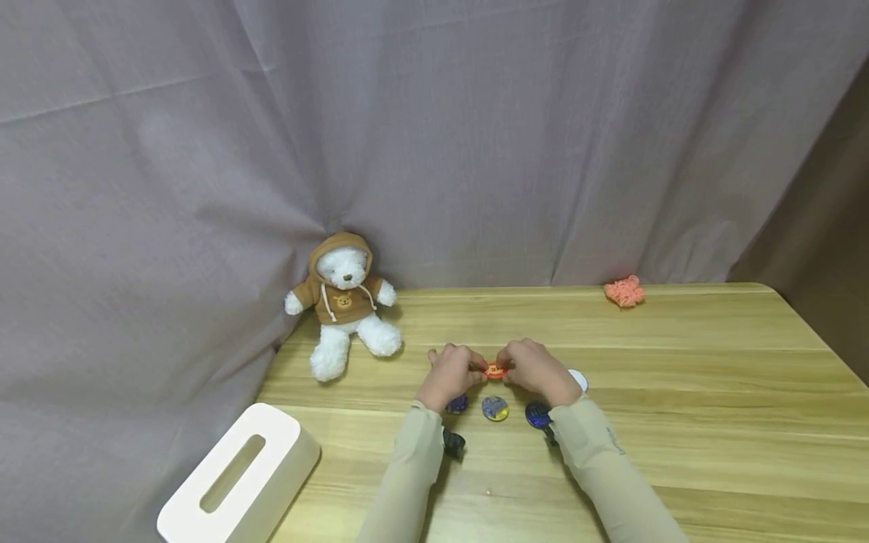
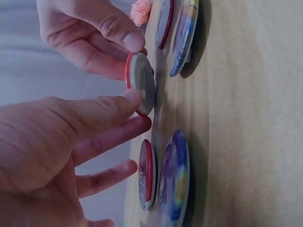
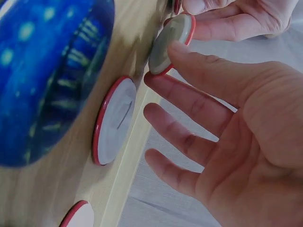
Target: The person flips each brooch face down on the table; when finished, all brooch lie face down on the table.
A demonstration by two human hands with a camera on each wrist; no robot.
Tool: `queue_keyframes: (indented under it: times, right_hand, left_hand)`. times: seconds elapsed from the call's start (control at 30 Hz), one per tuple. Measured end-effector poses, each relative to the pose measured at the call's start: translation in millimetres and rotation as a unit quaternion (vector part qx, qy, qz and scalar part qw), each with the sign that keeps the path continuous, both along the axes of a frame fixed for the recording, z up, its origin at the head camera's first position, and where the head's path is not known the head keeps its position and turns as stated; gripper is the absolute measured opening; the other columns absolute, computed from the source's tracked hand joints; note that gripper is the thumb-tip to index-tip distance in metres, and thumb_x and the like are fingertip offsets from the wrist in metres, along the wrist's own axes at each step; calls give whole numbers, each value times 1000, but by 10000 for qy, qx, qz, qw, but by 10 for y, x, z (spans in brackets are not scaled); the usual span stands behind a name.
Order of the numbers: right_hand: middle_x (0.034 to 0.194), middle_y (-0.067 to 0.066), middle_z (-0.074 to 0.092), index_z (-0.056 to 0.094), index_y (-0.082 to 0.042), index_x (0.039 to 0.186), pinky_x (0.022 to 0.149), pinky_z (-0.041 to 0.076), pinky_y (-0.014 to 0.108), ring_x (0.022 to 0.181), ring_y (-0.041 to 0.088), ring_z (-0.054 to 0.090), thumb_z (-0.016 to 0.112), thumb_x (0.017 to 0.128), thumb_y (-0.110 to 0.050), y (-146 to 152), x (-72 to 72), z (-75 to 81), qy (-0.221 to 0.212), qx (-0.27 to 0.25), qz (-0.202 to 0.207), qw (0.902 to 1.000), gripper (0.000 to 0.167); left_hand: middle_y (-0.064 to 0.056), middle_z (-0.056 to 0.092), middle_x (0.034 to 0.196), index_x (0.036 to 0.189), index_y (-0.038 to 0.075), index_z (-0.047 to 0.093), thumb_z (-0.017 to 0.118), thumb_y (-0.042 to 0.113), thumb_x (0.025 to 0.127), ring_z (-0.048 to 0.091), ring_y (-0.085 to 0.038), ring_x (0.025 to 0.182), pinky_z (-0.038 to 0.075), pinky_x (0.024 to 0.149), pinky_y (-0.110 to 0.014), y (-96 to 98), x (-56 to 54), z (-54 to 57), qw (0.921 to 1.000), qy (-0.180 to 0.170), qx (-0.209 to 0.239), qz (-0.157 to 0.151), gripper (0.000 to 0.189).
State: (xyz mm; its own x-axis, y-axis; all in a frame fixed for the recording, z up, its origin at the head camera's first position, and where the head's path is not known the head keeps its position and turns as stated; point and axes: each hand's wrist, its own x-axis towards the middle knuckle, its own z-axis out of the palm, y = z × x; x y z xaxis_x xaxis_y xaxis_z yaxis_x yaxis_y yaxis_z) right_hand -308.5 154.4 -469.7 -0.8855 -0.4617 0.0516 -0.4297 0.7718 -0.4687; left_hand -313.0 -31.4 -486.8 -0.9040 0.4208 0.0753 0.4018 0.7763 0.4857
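Note:
A round button badge (image 1: 494,370) with a red rim and a yellowish front is held on edge just above the table. My left hand (image 1: 451,375) pinches one side of it between thumb and index finger, the other fingers spread. On the opposite side, my right hand (image 1: 536,369) pinches it the same way. The badge's pale back (image 2: 147,78) faces the left wrist camera. Close in front lies a blue-and-yellow badge (image 1: 495,408). A dark blue badge (image 1: 458,404) is partly covered by my left wrist; another dark blue badge (image 1: 538,414) lies beside the right.
Past my right wrist is a white badge (image 1: 579,379); a red-rimmed badge (image 3: 116,120) shows its pale back. A white plush bear (image 1: 346,302) in a brown hoodie sits back left. A white tissue box (image 1: 241,475) stands front left, a coral scrunchie-like bundle (image 1: 625,292) back right.

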Motion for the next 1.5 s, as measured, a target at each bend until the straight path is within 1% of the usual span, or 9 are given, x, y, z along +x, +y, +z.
queue_keyframes:
  times: [0.13, 0.23, 0.37, 0.6, 0.73, 0.83, 1.0, 1.2, 1.5]
  right_hand:
    - [78, -2, 67, 75, -8, 83, 67, 43, 34, 67, 15, 48, 72, 80, 4, 25, 2, -5, -30, -174, -9, 9998, 13]
    - [74, -1, 65, 75, -7, 83, 65, 42, 34, 65, 15, 47, 69, 83, 6, 25, 3, 7, 37, -254, -14, 9997, 14]
    - [72, 1, 64, 75, -7, 80, 65, 42, 34, 65, 16, 48, 66, 83, 9, 14, 3, 49, 156, -315, -24, 9994, 18]
    - [77, 2, 65, 76, -7, 89, 70, 44, 37, 71, 19, 52, 65, 84, 9, 13, -31, 81, -75, -286, -215, 9993, 20]
    - [74, 0, 62, 74, -3, 93, 68, 44, 35, 70, 18, 51, 67, 82, 9, -22, -45, 51, -90, -295, -176, 9994, 18]
    - [68, 0, 56, 70, -1, 93, 63, 42, 33, 65, 17, 49, 67, 79, 10, -49, -38, 20, -77, -346, -105, 9993, 18]
    - [68, -1, 49, 61, -4, 95, 61, 39, 33, 64, 18, 46, 66, 77, 13, -57, 6, -6, -147, -412, -296, 9986, 26]
    - [72, 2, 53, 57, -5, 93, 64, 42, 34, 67, 20, 48, 67, 74, 15, -79, 38, -15, 25, -369, -278, 9989, 30]
    - [77, 7, 58, 55, -4, 97, 64, 46, 38, 68, 22, 51, 69, 73, 14, -130, 33, -60, 13, -212, -413, 9989, 33]
  left_hand:
    - [10, 75, 84, 89, 19, 81, 80, 13, 86, 64, -14, 87, 25, 100, -72, -7, -23, -7, 9999, 41, 134, -24, 7]
    - [11, 75, 83, 87, 20, 81, 80, 13, 86, 64, -10, 83, 29, 97, -66, -7, -37, 0, 9997, 125, 190, -23, 7]
    - [10, 76, 86, 88, 19, 82, 79, 14, 87, 67, -10, 85, 31, 95, -62, 11, -53, 23, 9996, 192, 225, -25, 6]
    - [7, 76, 83, 89, 15, 81, 80, 14, 85, 66, -12, 85, 33, 86, -48, 23, -68, 47, 9993, 109, 355, 27, 4]
    - [7, 76, 83, 89, 13, 79, 80, 12, 86, 67, -12, 85, 32, 88, -48, 25, -74, 34, 9993, 32, 356, 61, 4]
    - [7, 75, 82, 90, 14, 76, 80, 11, 85, 68, -13, 86, 33, 89, -49, 39, -75, 21, 9994, 19, 327, 113, 7]
    - [6, 74, 80, 92, 16, 73, 82, 11, 83, 68, -12, 82, 35, 87, -48, 69, -73, 7, 9996, 55, 207, 186, 13]
    - [7, 72, 75, 93, 15, 71, 84, 6, 75, 65, -10, 76, 34, 88, -51, 86, -64, -4, 9997, 80, 112, 199, 24]
    - [9, 69, 74, 97, 17, 68, 88, 11, 75, 62, -12, 76, 34, 85, -49, 114, -41, -11, 9997, 145, -61, 198, 30]
